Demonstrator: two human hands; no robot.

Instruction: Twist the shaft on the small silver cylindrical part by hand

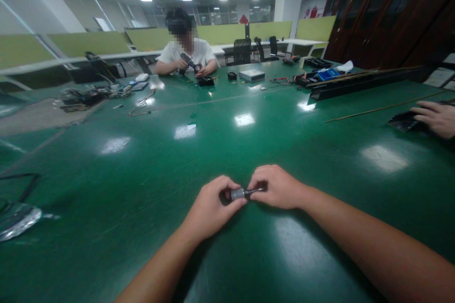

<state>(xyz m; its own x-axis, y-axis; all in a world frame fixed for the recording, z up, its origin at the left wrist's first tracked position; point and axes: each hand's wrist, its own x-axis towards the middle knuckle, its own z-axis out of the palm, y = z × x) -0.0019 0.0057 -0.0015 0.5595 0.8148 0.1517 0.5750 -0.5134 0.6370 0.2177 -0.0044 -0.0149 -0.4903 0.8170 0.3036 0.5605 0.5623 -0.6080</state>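
Note:
Low over the green table [159, 161], my left hand [215, 206] is closed around a small grey cylinder [237, 194] with a dark, narrower end. The cylinder lies roughly level, its narrow end to the right. My right hand [277, 187] pinches that end, where a thin dark shaft [258, 190] shows between the fingers. Both hands almost meet at the piece. Its exact kind is too small to tell, and the fingers hide part of it.
Across the table a person [186, 52] holds a power drill [188, 60]. Another person's hand [439, 117] rests on a dark part at the right. Black rails [355, 86], a grey box [252, 75] and cluttered parts [88, 94] lie farther back. A shiny packet [21, 222] sits left.

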